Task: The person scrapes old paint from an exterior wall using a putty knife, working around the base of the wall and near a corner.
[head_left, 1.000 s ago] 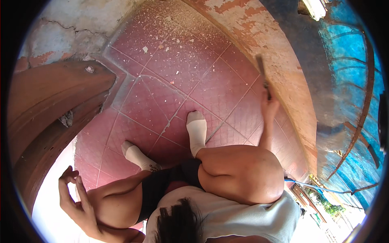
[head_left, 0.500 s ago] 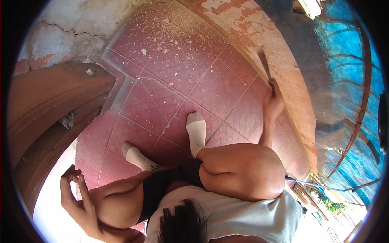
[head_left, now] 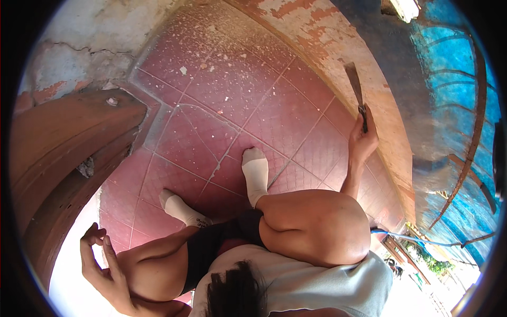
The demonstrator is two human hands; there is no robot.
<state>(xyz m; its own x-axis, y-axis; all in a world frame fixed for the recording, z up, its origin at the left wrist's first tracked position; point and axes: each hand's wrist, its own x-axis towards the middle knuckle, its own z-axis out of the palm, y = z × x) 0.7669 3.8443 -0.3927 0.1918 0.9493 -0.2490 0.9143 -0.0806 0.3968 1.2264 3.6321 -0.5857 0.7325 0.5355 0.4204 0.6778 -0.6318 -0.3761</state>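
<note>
Head view showed the scraper in my right grip, which was closed around its dark handle, the flat blade reaching out ahead of my fingers and widening toward its tip. Past the blade, just beside the grip, ran the low orange wall; whether the blade's edge touched it, I could not tell. Ahead of the grip and to its left, the wall's face was patchy, with ragged pale coating and orange showing between. I judged the work to be partway: coating was off in places there, yet plenty of pale patches were left. Nearer the grip the face looked more evenly tan, though I could not tell whether that was bared surface or sound coat.

Pale flakes lay loose over the red tiled floor, left of the grip and ahead of it, thickest at the far end. Left of the grip and behind it were my socked feet. My left grip was well apart from the right one, beside my left thigh, fingers loosely curled with nothing seen in them. Farthest left of the scraper's handle, ahead of that hand, stood a brown wooden piece.
</note>
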